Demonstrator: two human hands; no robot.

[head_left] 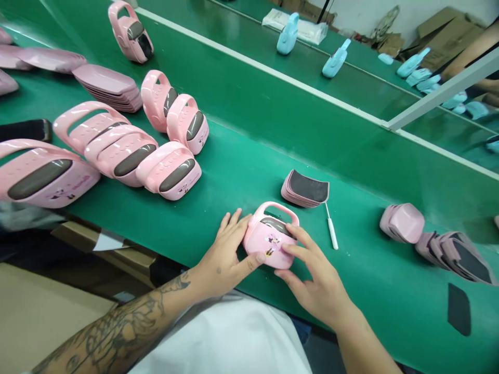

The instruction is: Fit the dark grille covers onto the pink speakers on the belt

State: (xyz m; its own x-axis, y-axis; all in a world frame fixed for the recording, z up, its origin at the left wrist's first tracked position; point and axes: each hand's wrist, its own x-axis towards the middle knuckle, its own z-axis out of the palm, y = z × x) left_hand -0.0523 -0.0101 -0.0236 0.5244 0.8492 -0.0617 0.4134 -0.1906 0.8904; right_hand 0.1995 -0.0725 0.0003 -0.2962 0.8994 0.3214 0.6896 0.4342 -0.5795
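- Item under inspection: one pink case with a carry handle. It stands on the near edge of the green belt, directly in front of the person.
- Left hand: closed against the case's left side, thumb laid across the lower front face.
- Right hand: closed on the right side, fingers reaching over the dark panel on the front, thumb beneath. Both hands are together on the one case.
- Step, as judged: seating or checking that dark panel.
- Recommended practice: brace the case with the left hand so it cannot slide on the belt. Press evenly along the panel's edges rather than its centre. Keep fingertips off the printed figure.
- Supplies: a stack of dark inserts lies just behind the case, and a white stick lies beside that stack, both within reach.
- Surroundings: a group of similar pink cases lies well to the left. Blue units sit on the far belt.
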